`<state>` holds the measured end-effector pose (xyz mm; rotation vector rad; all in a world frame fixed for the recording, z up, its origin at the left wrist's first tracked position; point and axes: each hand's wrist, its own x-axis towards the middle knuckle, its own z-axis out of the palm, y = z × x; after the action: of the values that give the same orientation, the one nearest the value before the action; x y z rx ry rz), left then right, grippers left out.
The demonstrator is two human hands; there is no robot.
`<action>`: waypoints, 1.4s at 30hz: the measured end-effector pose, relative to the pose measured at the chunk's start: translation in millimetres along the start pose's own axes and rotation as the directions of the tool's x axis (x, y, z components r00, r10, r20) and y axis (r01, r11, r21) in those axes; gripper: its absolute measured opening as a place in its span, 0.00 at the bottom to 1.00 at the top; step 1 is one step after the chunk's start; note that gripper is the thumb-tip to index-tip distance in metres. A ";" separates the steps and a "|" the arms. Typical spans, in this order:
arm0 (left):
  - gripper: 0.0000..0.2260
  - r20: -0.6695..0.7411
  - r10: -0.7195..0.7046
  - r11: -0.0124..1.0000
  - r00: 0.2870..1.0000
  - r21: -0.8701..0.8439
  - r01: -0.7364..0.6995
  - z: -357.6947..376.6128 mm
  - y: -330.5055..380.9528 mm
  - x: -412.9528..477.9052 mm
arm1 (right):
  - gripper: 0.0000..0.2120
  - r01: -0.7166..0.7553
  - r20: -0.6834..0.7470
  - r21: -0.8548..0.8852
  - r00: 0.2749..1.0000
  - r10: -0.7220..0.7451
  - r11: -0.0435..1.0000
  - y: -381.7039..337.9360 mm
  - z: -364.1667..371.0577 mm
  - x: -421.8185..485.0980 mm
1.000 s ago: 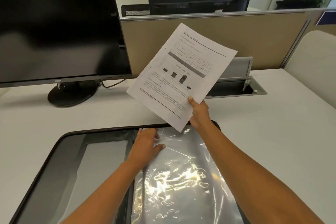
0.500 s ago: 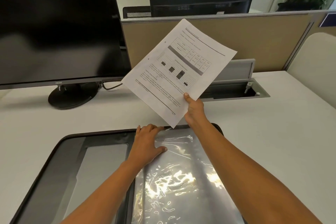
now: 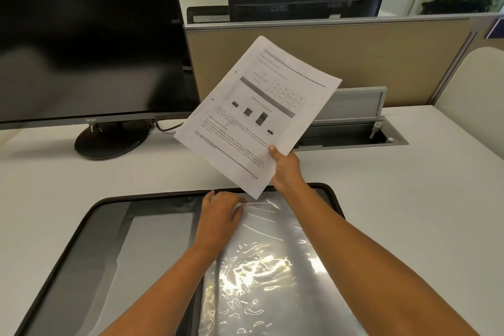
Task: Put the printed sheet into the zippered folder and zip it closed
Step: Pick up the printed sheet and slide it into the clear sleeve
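While the right hand (image 3: pixel 286 169) keeps the printed sheet (image 3: pixel 256 114) raised over the far edge of the open folder (image 3: pixel 152 196), the left hand (image 3: pixel 221 215) has changed its hold. A second ago it lay flat with fingers spread on the clear plastic sleeve (image 3: pixel 272 254). Now its fingers are curled at the sleeve's top edge and seem to pinch it, thumb against the film, as if to lift the mouth open.

The right hand's thumb lies on the printed face near the sheet's lower right edge. Its other fingers are hidden behind the paper, so the sheet is held in a pinch. The sheet hangs tilted, its lowest corner just above the sleeve's top edge and close to the left hand, not yet inside.

The folder lies unzipped and spread flat on the white worktop (image 3: pixel 395 199), in front of a dark monitor (image 3: pixel 81 35). Judging by this, the sleeve is being opened to take the paper. Sliding the sheet in and zipping the folder are both still to come.
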<state>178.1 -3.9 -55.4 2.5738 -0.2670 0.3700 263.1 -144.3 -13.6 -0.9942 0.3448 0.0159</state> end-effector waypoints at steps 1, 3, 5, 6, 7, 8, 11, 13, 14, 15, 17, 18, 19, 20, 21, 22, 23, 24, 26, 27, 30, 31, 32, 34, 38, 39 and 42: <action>0.06 -0.011 0.011 1.000 1.000 0.006 -0.011 -0.9 -0.2 0.9 | 0.14 -0.007 0.005 -0.043 1.000 0.007 0.999 0.4 -1.3 0.0; 0.06 -0.013 0.040 0.999 0.999 0.012 -0.040 -3.4 -1.3 3.6 | 0.15 -0.016 0.012 -0.153 1.000 0.018 0.988 -4.7 -5.8 0.8; 0.07 0.001 0.064 0.998 0.998 0.008 -0.064 -6.0 -2.0 7.0 | 0.17 -0.026 0.030 -0.281 0.999 0.036 0.959 -15.1 -13.5 3.8; 0.07 0.009 0.068 0.998 0.998 0.004 -0.068 -7.4 -1.8 8.5 | 0.17 -0.033 0.046 -0.339 0.998 0.051 0.940 -20.8 -18.0 5.6; 0.08 0.015 0.070 0.998 0.997 0.000 -0.070 -8.6 -1.3 9.6 | 0.17 -0.039 0.064 -0.390 0.996 0.069 0.920 -26.2 -23.0 7.4; 0.08 0.024 0.070 0.998 0.997 -0.007 -0.070 -9.5 -0.6 10.7 | 0.17 -0.047 0.077 -0.433 0.993 0.089 0.900 -31.1 -27.7 8.4; 0.10 0.046 0.067 0.997 0.997 -0.031 -0.066 -11.0 1.2 13.5 | 0.18 -0.074 0.078 -0.492 0.989 0.128 0.867 -42.1 -41.6 11.9; 0.11 0.085 0.045 0.999 0.995 -0.033 -0.043 -12.2 1.7 16.4 | 0.19 -0.092 0.072 -0.497 0.987 0.147 0.863 -47.0 -50.5 14.0; 0.11 0.105 0.036 0.999 0.994 -0.031 -0.033 -12.6 1.5 18.4 | 0.19 -0.098 0.074 -0.494 0.985 0.154 0.864 -48.9 -54.4 14.8; 0.11 0.123 0.029 0.999 0.992 -0.029 -0.025 -12.9 1.4 20.6 | 0.19 -0.102 0.077 -0.491 0.984 0.160 0.865 -50.1 -58.1 15.9; 0.12 0.168 0.020 1.000 0.986 -0.014 -0.018 -13.7 2.1 25.3 | 0.19 -0.115 0.080 -0.489 0.981 0.176 0.865 -51.6 -63.2 16.9; 0.12 0.193 0.018 1.000 0.981 0.012 -0.020 -13.8 2.2 28.0 | 0.19 -0.123 0.080 -0.486 0.980 0.184 0.865 -52.1 -64.4 16.9; 0.13 0.217 0.011 0.999 0.976 0.045 -0.022 -14.1 2.0 30.8 | 0.19 -0.131 0.076 -0.480 0.979 0.190 0.867 -52.0 -65.6 17.5; 0.13 0.238 -0.002 0.997 0.971 0.076 -0.016 -15.1 1.4 33.7 | 0.18 -0.139 0.074 -0.470 0.978 0.196 0.872 -51.9 -66.4 17.5; 0.13 0.252 -0.019 0.995 0.967 0.100 -0.007 -16.9 0.2 36.4 | 0.18 -0.148 0.072 -0.461 0.976 0.204 0.875 -51.9 -67.0 17.4; 0.13 0.264 -0.036 0.993 0.964 0.118 0.005 -18.9 -1.6 38.5 | 0.17 -0.160 0.071 -0.453 0.974 0.215 0.877 -51.8 -67.4 17.3; 0.12 0.281 -0.051 0.992 0.958 0.126 0.016 -20.9 -4.7 40.2 | 0.17 -0.176 0.071 -0.446 0.971 0.230 0.877 -51.7 -68.1 17.5; 0.12 0.300 -0.061 0.991 0.952 0.128 0.023 -23.4 -7.9 41.4 | 0.16 -0.194 0.073 -0.440 0.965 0.250 0.877 -51.8 -68.5 17.5; 0.12 0.348 -0.080 0.994 0.934 0.100 0.048 -27.5 -18.3 43.6 | 0.16 -0.226 0.073 -0.446 0.955 0.287 0.866 -52.9 -68.7 17.5; 0.12 0.378 -0.088 0.996 0.922 0.052 0.073 -29.8 -23.9 45.1 | 0.16 -0.237 0.067 -0.457 0.952 0.298 0.858 -53.6 -68.8 18.7; 0.13 0.432 -0.064 0.985 0.899 -0.120 0.128 -36.7 -37.7 50.3 | 0.16 -0.255 0.065 -0.476 0.944 0.322 0.842 -56.2 -66.6 24.2; 0.13 0.437 -0.062 0.981 0.897 -0.137 0.134 -38.4 -39.9 51.8 | 0.16 -0.256 0.072 -0.477 0.942 0.328 0.841 -57.0 -65.7 25.8; 0.13 0.440 -0.058 0.982 0.896 -0.137 0.131 -39.4 -41.1 53.0 | 0.16 -0.260 0.080 -0.477 0.938 0.336 0.840 -57.3 -64.7 27.1; 0.12 0.441 -0.046 0.984 0.896 -0.133 0.115 -39.1 -42.6 54.4 | 0.16 -0.272 0.088 -0.472 0.932 0.353 0.838 -57.3 -63.4 29.0; 0.10 0.422 -0.054 0.981 0.905 -0.148 0.128 -35.6 -45.3 53.9 | 0.13 -0.286 0.107 -0.453 0.923 0.370 0.844 -58.0 -65.3 30.8; 0.10 0.406 -0.069 0.975 0.911 -0.164 0.147 -35.4 -46.5 53.7 | 0.12 -0.288 0.109 -0.449 0.922 0.373 0.845 -58.2 -66.2 31.4; 0.14 0.383 -0.109 0.956 0.917 -0.211 0.202 -37.2 -50.0 53.2 | 0.09 -0.297 0.112 -0.448 0.917 0.382 0.843 -58.3 -67.2 31.8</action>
<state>233.5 51.6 -31.5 2.3788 -0.2196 -0.2008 284.4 -236.2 -8.5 -1.3388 0.3388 0.5346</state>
